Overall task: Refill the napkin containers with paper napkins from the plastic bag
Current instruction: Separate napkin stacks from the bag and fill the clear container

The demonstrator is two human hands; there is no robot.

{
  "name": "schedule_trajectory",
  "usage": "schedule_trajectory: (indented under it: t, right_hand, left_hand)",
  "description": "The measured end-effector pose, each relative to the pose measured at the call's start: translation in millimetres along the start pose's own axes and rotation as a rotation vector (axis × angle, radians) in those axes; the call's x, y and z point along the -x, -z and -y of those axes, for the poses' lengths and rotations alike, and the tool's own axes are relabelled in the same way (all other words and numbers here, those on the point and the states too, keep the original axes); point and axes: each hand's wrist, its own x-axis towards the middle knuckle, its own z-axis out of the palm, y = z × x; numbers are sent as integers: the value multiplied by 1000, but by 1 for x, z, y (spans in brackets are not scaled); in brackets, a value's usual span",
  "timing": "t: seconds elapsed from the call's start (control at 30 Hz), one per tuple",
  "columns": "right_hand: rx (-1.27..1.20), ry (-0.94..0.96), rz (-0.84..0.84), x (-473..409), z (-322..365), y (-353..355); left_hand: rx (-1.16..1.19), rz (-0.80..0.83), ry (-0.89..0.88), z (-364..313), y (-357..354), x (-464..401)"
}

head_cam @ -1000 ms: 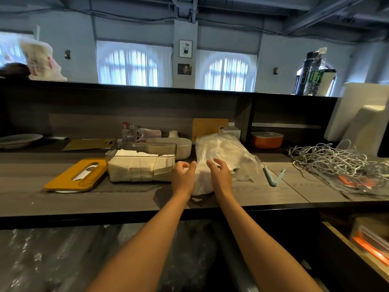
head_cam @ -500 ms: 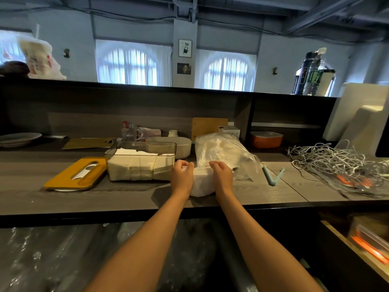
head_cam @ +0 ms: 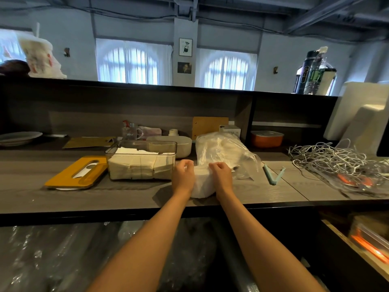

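A clear plastic bag (head_cam: 223,150) of white paper napkins lies on the wooden counter (head_cam: 126,194), its mouth toward me. A white stack of napkins (head_cam: 201,182) sticks out of the bag's mouth. My left hand (head_cam: 183,175) grips the stack's left side and my right hand (head_cam: 221,175) grips its right side, fingers curled over the top. Just left of my hands stands a clear napkin container (head_cam: 141,160) holding folded napkins, lid off. Its yellow lid (head_cam: 76,172) lies flat further left.
A light blue bag clip (head_cam: 273,175) lies right of the bag. A tangle of white cables (head_cam: 336,163) fills the right end. A beige bowl (head_cam: 179,145), small bottles, an orange box (head_cam: 267,138) and a plate (head_cam: 20,137) sit along the back.
Both hands have closed on the napkin stack and drawn it out of the bag toward the counter's front edge. The bag and container stayed in place.
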Motion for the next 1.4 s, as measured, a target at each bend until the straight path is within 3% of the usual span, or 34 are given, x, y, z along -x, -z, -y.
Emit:
schedule_trajectory:
  t: [0.37,0.5,0.63,0.87,1.03,1.23,1.3,1.4]
  right_hand:
    - [-66,35,59,3,3,3]
    - [-59,21,5,4,3,3]
    - [-22,34,60,5,5,2]
    - [-18,151,-88,9,5,1]
    - [111,96,6,9,6,2]
    - [123,122,-99,20,9,4]
    - [37,174,-74,28,14,6]
    - [35,326,94,43,25,10]
  left_hand:
    - [-6,-52,-22,-3,0,4]
    - [-154,-45,-83,-2,2,9]
    - [-245,78,-123,-1,1,8]
    - [-337,0,-278,-11,3,10]
    - [-276,58,-151,-1,5,4]
    - [-294,133,-147,-12,10,9]
    - [-278,96,-159,-22,15,12]
    - [-254,-1,-159,-39,27,12]
